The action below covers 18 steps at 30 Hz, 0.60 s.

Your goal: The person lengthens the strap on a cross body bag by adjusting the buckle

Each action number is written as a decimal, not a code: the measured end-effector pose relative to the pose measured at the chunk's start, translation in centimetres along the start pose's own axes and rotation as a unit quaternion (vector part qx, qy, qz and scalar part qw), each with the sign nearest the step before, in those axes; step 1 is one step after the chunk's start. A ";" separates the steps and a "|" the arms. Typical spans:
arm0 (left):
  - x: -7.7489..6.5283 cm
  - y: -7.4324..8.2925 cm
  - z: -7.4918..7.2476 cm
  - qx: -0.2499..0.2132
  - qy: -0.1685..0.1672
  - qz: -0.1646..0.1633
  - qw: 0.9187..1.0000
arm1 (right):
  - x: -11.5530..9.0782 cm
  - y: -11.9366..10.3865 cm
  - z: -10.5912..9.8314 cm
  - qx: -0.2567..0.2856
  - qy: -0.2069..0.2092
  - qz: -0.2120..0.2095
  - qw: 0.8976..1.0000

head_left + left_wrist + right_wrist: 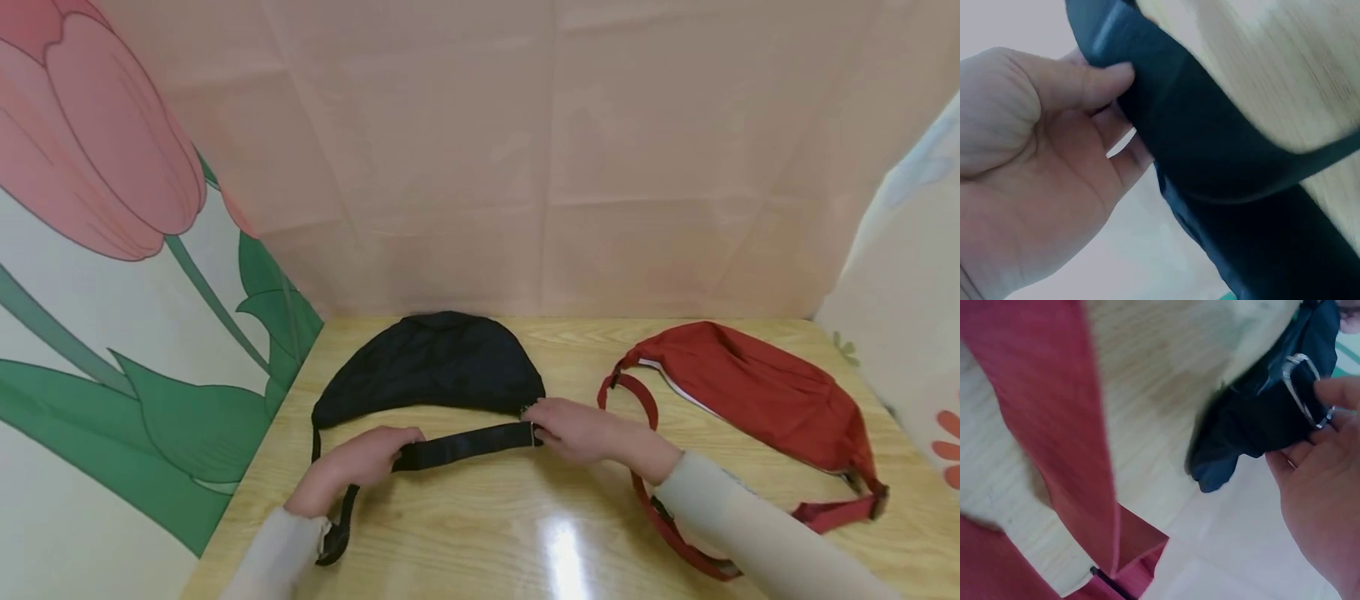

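A black waist bag lies on the table, its curved side toward the back wall. Its wide black strap runs between my two hands in front of the bag. My left hand pinches the strap between thumb and fingers, and the left wrist view shows the thumb flat on the strap. A loose length of strap with a black buckle hangs below that hand. At the bag's right end my right hand grips the strap beside a metal ring.
A red waist bag lies at the right of the wooden table. Its red strap loops beneath my right forearm. A plain pink cloth hangs behind the table, and a tulip-printed panel stands along the left edge.
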<state>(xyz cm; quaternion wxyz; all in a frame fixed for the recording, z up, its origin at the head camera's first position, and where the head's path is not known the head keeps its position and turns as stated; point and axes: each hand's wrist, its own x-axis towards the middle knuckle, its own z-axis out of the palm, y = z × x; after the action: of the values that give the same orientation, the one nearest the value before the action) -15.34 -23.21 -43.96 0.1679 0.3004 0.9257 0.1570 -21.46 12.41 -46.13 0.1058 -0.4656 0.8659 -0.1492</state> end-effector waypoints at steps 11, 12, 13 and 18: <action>1.5 -0.9 0.4 0.022 0.058 -0.049 0.997 | 0.1 -0.3 -1.2 0.002 0.104 -0.012 0.995; 1.8 -0.5 0.5 0.033 0.067 -0.059 0.995 | 0.2 -0.3 -1.5 0.006 0.114 -0.013 0.993; 2.1 -0.1 0.7 0.043 0.079 -0.069 0.994 | 0.2 -0.4 -1.7 0.012 0.122 -0.015 0.992; 4.0 3.0 0.9 0.041 0.153 -0.086 0.984 | 0.2 -0.4 -3.0 0.055 0.148 -0.015 0.987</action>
<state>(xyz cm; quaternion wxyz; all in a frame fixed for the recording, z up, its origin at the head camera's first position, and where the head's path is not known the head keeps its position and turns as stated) -16.47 -18.28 -44.44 0.0243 0.1987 0.9685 0.1479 -22.22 12.53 -43.17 -0.0001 -0.4445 0.8555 -0.2658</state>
